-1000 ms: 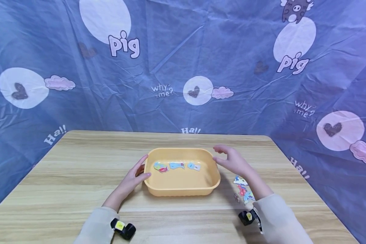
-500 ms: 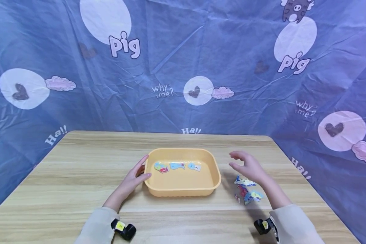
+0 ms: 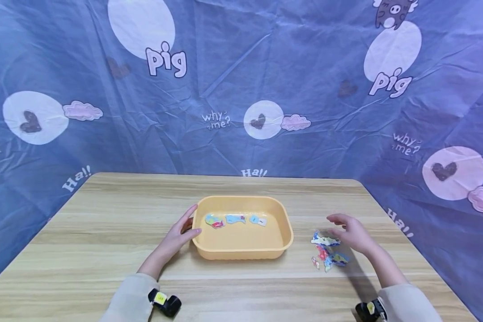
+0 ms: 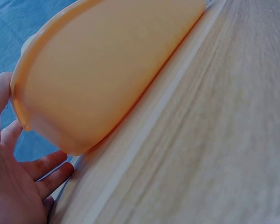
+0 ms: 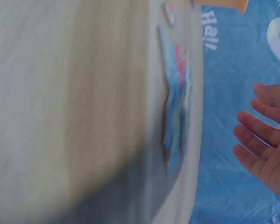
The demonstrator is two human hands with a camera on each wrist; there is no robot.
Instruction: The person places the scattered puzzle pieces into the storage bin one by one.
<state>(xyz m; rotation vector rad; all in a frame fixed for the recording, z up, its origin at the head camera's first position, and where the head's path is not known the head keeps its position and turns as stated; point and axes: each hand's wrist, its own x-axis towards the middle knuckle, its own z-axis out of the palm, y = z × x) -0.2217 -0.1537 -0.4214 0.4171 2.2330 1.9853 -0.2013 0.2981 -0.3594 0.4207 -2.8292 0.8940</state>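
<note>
My left hand holds the left end of a yellow-orange plastic tray, thumb over the rim and fingers along the outside wall. In the left wrist view the fingertips touch the tray's lower outer side. Three small groups of flat coloured cut-outs lie in the tray: a green and red one, a light blue one and a blue and white one. My right hand, loosely bent and holding nothing, hovers just right of a loose pile of flat cut-outs on the table.
The wooden table runs to a straight far edge. A blue patterned cloth hangs behind and to the sides. A black camera is strapped at my left wrist, another at my right.
My right hand has moved right, away from the tray's right rim and over past the loose cut-outs, uncovering more of them. The left hand keeps its hold on the tray.
</note>
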